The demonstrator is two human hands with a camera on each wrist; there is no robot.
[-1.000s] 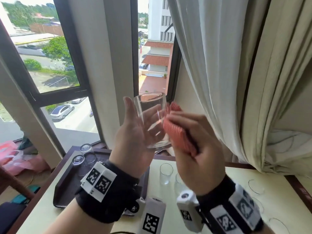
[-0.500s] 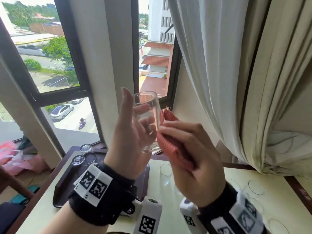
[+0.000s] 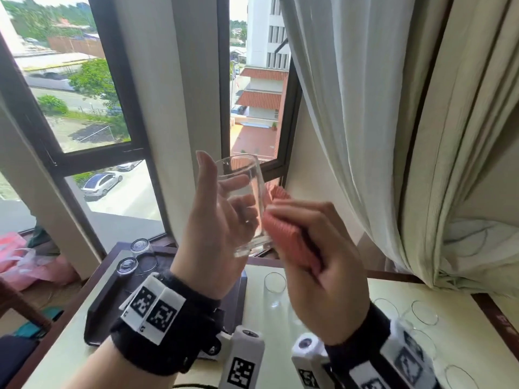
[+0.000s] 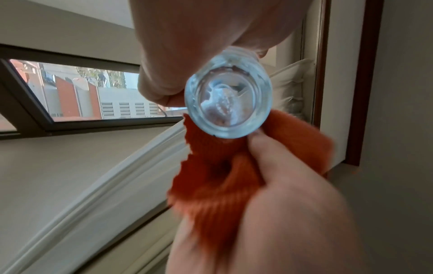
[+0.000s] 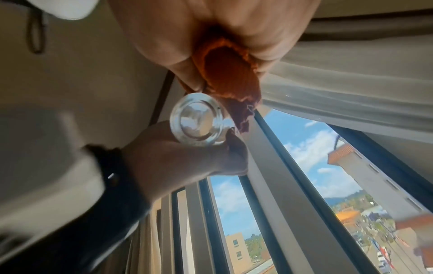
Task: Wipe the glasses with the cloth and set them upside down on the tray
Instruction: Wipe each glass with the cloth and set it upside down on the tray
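A clear glass [image 3: 247,203] is held upright in front of the window, its thick base toward the wrist cameras [image 4: 228,105] [image 5: 199,123]. My left hand [image 3: 222,220] holds it, thumb up along its near side and fingers curled round the far side. My right hand [image 3: 317,248] grips a folded orange cloth [image 3: 289,231] [image 4: 211,178] [image 5: 228,74] and presses it against the glass's right side. Two glasses [image 3: 127,266] stand upside down on the dark tray [image 3: 104,313] at the left.
Several upright glasses [image 3: 275,287] stand on the pale tabletop [image 3: 70,352] to the right of the tray. A white curtain [image 3: 365,122] hangs close on the right. The window frame [image 3: 224,80] is straight ahead. Pink bags [image 3: 16,256] lie at far left.
The glass and both hands drifted slightly left and turned the glass more upright. The right hand slid the cloth along the glass's right side.
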